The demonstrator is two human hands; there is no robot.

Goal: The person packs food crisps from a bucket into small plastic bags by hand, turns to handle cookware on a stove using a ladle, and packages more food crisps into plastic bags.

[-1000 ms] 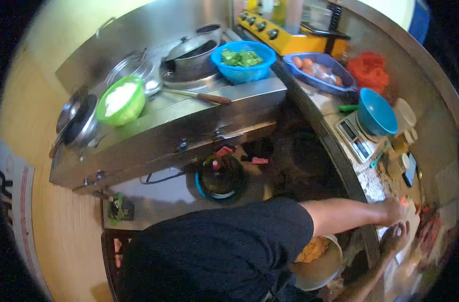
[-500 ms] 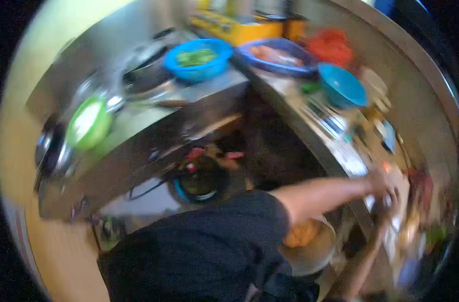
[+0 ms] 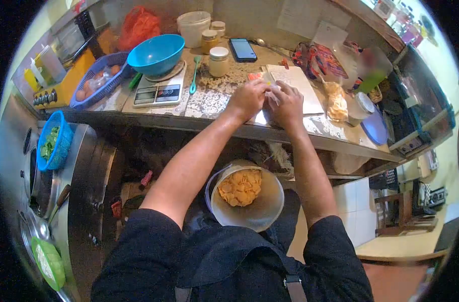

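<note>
My left hand (image 3: 248, 100) and my right hand (image 3: 289, 104) meet above the counter's front edge, fingers pinched together. Between the fingertips is a thin, clear piece of plastic (image 3: 274, 95) that looks like a small bag; the fingers cover much of it. Just behind my hands lies an open notebook (image 3: 302, 89), with a small orange-and-white packet (image 3: 254, 76) by its left edge. Below, between my legs, stands a pale bucket (image 3: 262, 214) with orange chips (image 3: 241, 187) inside.
On the counter stand a kitchen scale (image 3: 159, 95) under a blue bowl (image 3: 156, 58), a green spoon (image 3: 194, 75), a lidded jar (image 3: 219, 63) and a phone (image 3: 243, 50). To the right are a filled plastic bag (image 3: 336, 103), a tub (image 3: 360, 108) and a purple lid (image 3: 374, 127).
My view has swung right, from the stove corner to face the counter. Both hands remain close together at the counter and now appear sharp and central. The bucket stays below.
</note>
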